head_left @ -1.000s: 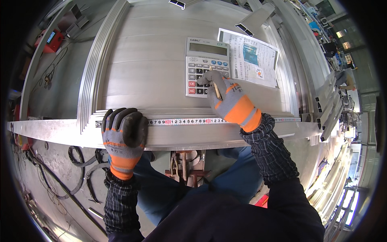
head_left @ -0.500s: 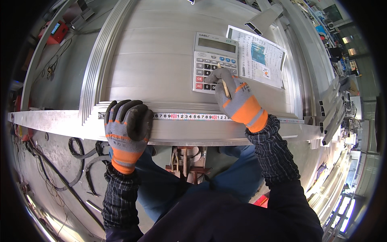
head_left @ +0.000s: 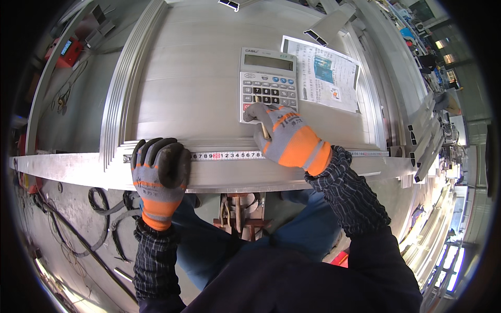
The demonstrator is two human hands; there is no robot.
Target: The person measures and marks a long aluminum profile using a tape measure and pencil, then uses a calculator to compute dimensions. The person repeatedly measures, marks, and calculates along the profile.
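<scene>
My right hand [head_left: 287,133], in a grey and orange work glove, is closed around a thin wooden pencil [head_left: 265,130]. It hovers over the lower keys of a grey calculator [head_left: 269,78], covering several of them; the pencil tip shows among the keys. My left hand [head_left: 160,175], gloved alike, rests on the near metal edge with its dark fingers stretched forward and slightly apart. It covers part of a long ruler strip [head_left: 235,155] along that edge. A printed sheet with a blue picture [head_left: 342,65] lies to the right, its left edge against the calculator.
The calculator and sheet lie on a silvery metal panel [head_left: 177,78] with ridged frame bars [head_left: 117,99]. A cut hollow profile [head_left: 331,26] lies at the far right. Black hoses [head_left: 99,201] and cables are on the floor at left, near a red device [head_left: 68,51].
My right hand has moved left and slightly nearer over the calculator, the pencil still in it. The whole view has shifted a little. My left hand stays on the edge.
</scene>
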